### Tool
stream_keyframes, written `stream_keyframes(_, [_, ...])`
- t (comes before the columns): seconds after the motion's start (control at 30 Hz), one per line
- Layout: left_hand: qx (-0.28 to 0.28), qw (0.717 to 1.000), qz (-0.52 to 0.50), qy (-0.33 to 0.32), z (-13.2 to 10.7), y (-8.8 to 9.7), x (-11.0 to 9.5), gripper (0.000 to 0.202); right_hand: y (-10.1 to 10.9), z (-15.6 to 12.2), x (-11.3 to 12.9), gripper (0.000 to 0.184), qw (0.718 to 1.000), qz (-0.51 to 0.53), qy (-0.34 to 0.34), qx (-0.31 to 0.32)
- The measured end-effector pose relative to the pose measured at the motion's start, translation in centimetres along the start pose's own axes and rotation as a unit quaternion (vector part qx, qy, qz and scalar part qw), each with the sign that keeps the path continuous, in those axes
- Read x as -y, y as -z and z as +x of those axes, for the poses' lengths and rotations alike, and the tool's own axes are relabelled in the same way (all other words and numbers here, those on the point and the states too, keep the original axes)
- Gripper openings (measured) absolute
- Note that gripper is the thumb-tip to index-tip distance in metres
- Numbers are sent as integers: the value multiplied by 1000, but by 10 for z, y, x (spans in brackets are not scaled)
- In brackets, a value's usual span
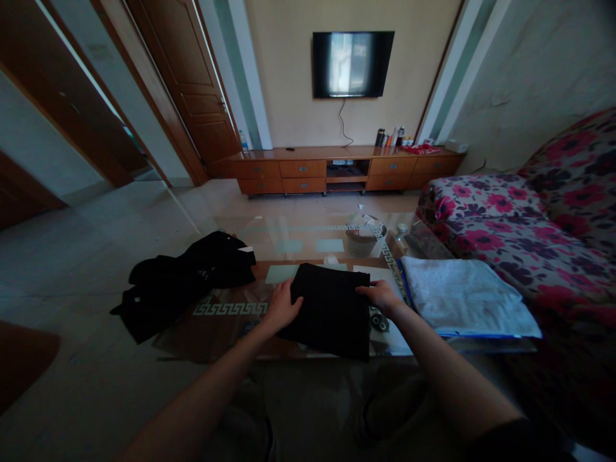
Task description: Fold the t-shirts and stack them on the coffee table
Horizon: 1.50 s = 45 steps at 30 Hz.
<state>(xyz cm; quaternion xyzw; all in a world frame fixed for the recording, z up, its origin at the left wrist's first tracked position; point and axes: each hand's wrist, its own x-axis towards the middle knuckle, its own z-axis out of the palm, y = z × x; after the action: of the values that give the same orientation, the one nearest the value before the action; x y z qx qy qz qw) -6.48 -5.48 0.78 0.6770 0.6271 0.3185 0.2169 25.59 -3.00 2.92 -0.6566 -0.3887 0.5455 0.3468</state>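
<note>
A folded black garment [330, 309] lies on the glass coffee table [289, 247] in front of me. My left hand [282, 307] rests on its left edge, fingers curled over the cloth. At the garment's upper right corner sits my right hand [382, 296], fingers stretched flat on the fabric. A loose heap of black clothes [185, 277] is spread over the table's left end, apart from both hands.
A folded white towel [464, 296] lies at the table's right end beside a floral sofa [529, 218]. A bowl and small items [366, 232] stand at the table's far side. A wooden TV cabinet [337, 168] and wall TV [353, 64] are beyond. Doors on the left.
</note>
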Motion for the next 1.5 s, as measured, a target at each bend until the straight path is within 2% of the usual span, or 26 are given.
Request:
stream_keyframes(0.1, [9, 986, -123, 112, 7, 5, -2, 70, -1, -5, 3, 23, 998, 35, -11, 57])
stream_keyframes(0.17, [44, 952, -242, 180, 7, 9, -7, 64, 1, -9, 5, 26, 995, 51, -18, 86])
stream_keyframes(0.23, [93, 907, -348, 217, 4, 11, -12, 55, 3, -13, 7, 28, 992, 64, -17, 109])
stream_keyframes(0.3, [129, 872, -410, 235, 1, 12, -18, 53, 4, -17, 10, 29, 989, 76, -2, 124])
stream_keyframes(0.5, [161, 812, -484, 282, -4, 22, -33, 50, 0, -41, 28, 35, 974, 127, 46, 180])
stream_keyframes(0.63, [164, 777, -547, 264, -5, 37, -46, 44, 1, -56, 41, 33, 967, 136, 75, 200])
stream_keyframes(0.73, [167, 772, -562, 246, -6, 48, -53, 41, 8, -59, 46, 32, 966, 137, 85, 204])
stream_keyframes(0.97, [152, 795, -551, 202, -3, 62, -54, 40, 25, -57, 51, 39, 970, 117, 106, 183])
stream_keyframes(1.1, [143, 800, -555, 180, -1, 60, -54, 43, 21, -60, 56, 41, 967, 114, 121, 192])
stream_keyframes(1.27, [99, 815, -547, 165, 0, 57, -52, 41, 14, -66, 60, 49, 962, 97, 168, 191])
stream_keyframes(1.37, [110, 815, -544, 169, 0, 62, -49, 38, 13, -69, 61, 48, 963, 82, 176, 186])
stream_keyframes(1.5, [128, 800, -567, 152, -1, 69, -49, 35, 11, -70, 62, 50, 968, 62, 187, 156])
